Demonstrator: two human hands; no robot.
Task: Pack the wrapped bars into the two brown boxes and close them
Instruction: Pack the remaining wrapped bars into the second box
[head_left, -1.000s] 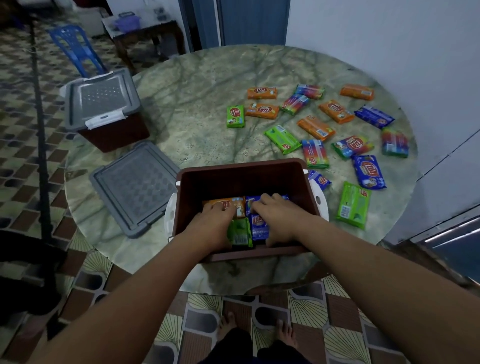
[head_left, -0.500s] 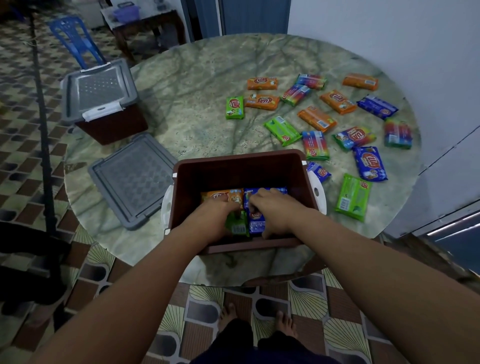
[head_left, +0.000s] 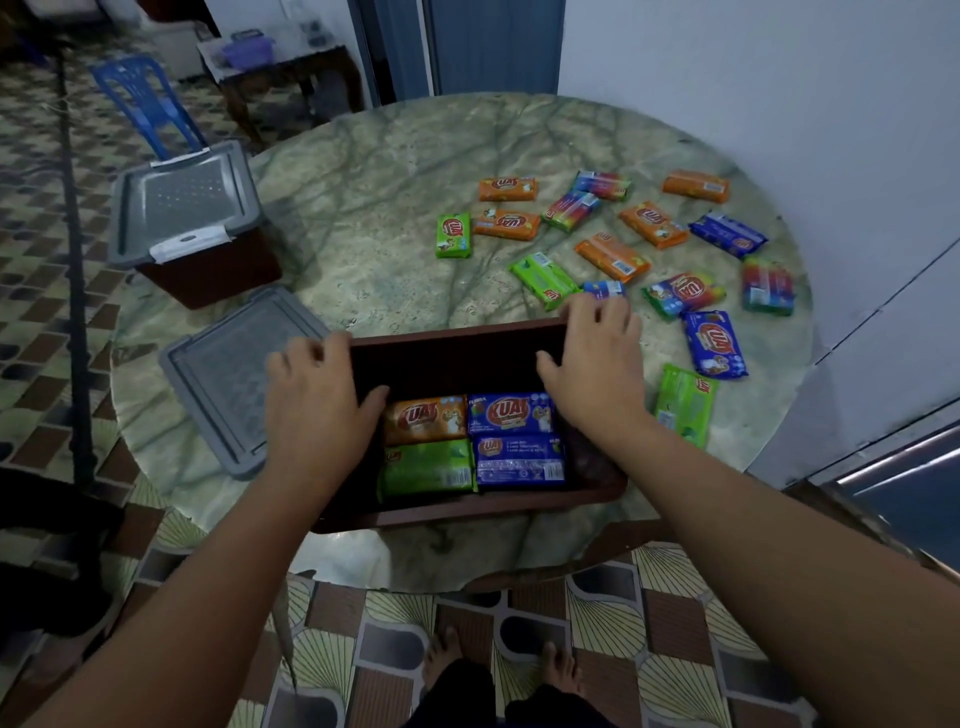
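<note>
On the open brown box (head_left: 457, 358), left hand (head_left: 311, 400) and right hand (head_left: 597, 364) grasp its sides, 4 bars (head_left: 472, 441) inside

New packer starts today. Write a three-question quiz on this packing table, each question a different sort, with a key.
1. True or false: the far brown box has its grey lid on.
2. How many bars show inside the open brown box?
   A. two  B. four  C. six
3. Fill in: the loose grey lid lies to the ___ of the open box.

Key
1. True.
2. B: orange, green and two blue.
3. Left. The left hand and right hand each grip a side wall.
</note>
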